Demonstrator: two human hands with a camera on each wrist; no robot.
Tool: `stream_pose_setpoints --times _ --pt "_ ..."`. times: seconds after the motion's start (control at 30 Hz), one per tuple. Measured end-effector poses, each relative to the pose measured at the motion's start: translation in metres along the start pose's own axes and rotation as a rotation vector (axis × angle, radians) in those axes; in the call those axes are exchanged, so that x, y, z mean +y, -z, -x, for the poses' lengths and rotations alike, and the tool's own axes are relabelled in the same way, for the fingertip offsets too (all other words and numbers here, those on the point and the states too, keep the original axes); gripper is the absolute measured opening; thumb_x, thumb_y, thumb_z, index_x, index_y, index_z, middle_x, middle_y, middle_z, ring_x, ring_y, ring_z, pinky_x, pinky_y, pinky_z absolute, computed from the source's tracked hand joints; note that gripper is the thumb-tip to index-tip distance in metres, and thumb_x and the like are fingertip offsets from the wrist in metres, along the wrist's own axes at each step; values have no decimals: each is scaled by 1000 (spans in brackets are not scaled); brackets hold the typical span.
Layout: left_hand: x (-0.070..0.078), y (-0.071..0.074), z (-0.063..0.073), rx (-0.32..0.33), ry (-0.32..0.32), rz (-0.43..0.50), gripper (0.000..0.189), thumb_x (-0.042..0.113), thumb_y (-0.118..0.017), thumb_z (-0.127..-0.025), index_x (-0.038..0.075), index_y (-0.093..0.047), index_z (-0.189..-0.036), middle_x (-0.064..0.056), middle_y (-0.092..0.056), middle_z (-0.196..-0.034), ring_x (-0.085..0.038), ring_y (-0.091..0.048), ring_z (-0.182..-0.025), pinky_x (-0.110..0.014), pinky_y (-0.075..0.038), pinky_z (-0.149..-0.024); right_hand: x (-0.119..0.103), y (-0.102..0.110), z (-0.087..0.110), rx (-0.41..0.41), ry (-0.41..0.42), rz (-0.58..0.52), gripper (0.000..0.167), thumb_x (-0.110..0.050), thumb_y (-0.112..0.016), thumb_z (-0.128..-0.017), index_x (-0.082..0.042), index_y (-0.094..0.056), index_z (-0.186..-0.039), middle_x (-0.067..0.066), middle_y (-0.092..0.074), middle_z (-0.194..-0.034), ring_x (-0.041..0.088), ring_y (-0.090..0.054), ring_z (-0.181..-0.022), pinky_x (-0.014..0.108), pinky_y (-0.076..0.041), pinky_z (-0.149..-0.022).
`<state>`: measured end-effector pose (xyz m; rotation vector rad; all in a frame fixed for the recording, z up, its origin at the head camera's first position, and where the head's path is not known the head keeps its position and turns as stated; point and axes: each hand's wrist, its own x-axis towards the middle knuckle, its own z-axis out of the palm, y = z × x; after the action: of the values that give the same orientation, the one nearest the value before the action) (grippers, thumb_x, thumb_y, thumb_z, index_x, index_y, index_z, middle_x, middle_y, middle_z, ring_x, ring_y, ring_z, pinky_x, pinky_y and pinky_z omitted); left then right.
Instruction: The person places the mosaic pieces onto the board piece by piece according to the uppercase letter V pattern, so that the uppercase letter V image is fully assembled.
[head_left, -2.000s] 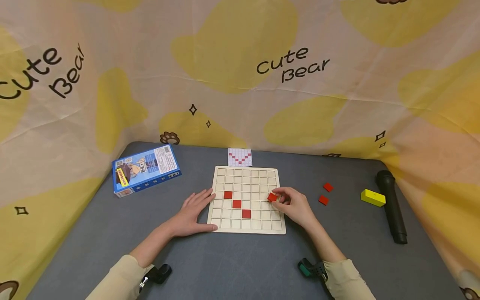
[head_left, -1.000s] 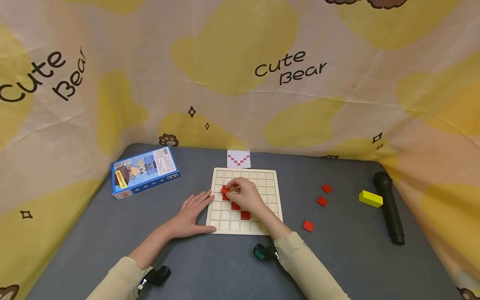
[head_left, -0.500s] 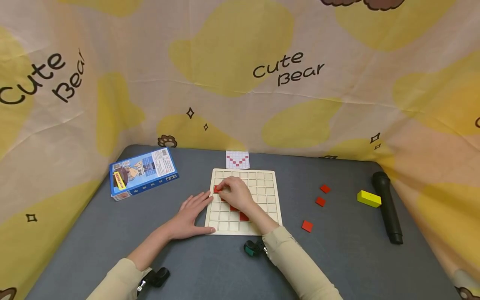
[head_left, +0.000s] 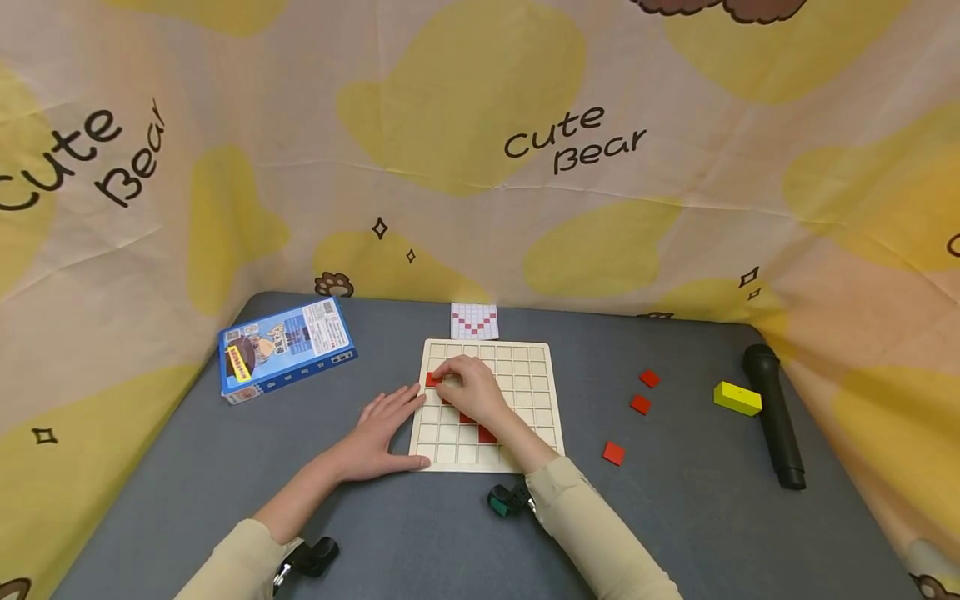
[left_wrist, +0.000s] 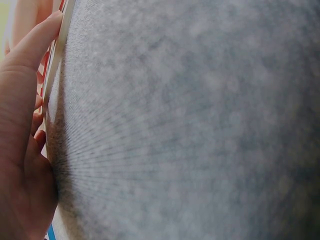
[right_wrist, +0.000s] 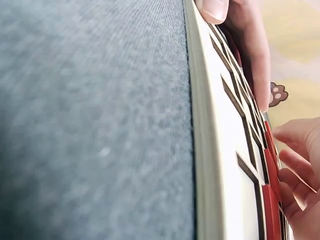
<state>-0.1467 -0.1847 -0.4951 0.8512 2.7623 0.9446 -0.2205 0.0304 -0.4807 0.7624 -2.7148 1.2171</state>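
A pale square grid board [head_left: 525, 408] lies in the middle of the table. My left hand [head_left: 375, 437] rests against its left edge in the head view, fingers spread and thumb [left_wrist: 37, 42] at the near corner. Over the board's left part, my right hand [head_left: 476, 392] has its thumb and fingertips at a red square tile [head_left: 432, 379] in a cell near the left edge. More red tiles, such as one lower down [head_left: 487, 434], run diagonally under the right hand, partly hidden. In the right wrist view, the red tiles [right_wrist: 271, 212] sit in the grid beside my curled fingers.
Three loose red tiles [head_left: 614, 453] lie right of the board. A patterned card [head_left: 474, 322] touches its far side. At left is a blue box [head_left: 288, 346]; farther right are a yellow block [head_left: 737, 398] and a black microphone [head_left: 776, 417]. A fabric backdrop stands behind.
My right hand has carried the red tile leftward across the board to a cell near the left edge. Over the last half second it hardly moves. My left hand stays at the board's edge.
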Motion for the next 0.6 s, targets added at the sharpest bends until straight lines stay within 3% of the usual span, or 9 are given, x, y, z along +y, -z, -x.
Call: stream_pose_setpoints --times 0.2,0.4,0.6 --pt "0 -2 -1 -3 3 7 94 56 -71 -82 8 -31 -153 -10 -21 -161 -33 -16 -146 -58 -7 -113 4 13 14 47 -106 -126 13 -13 -66 -91 -16 -75 -100 -3 -67 -102 13 -58 -83 30 -49 -74" --pt "-1 -3 1 5 10 7 95 57 -71 -82 8 -32 -153 -10 -22 -160 -34 -16 -146 -58 -6 -113 10 35 30 125 -214 -243 14 -13 -64 -91 -19 -75 -99 -5 -67 -101 12 -61 -86 30 -50 -78" --pt "-1 -4 0 11 2 3 96 57 -71 -81 8 -30 -154 -10 -21 -160 -33 -16 -147 -57 -6 -113 16 64 47 158 -329 -475 15 -12 -64 -92 -9 -75 -103 4 -68 -102 16 -58 -89 31 -49 -77"
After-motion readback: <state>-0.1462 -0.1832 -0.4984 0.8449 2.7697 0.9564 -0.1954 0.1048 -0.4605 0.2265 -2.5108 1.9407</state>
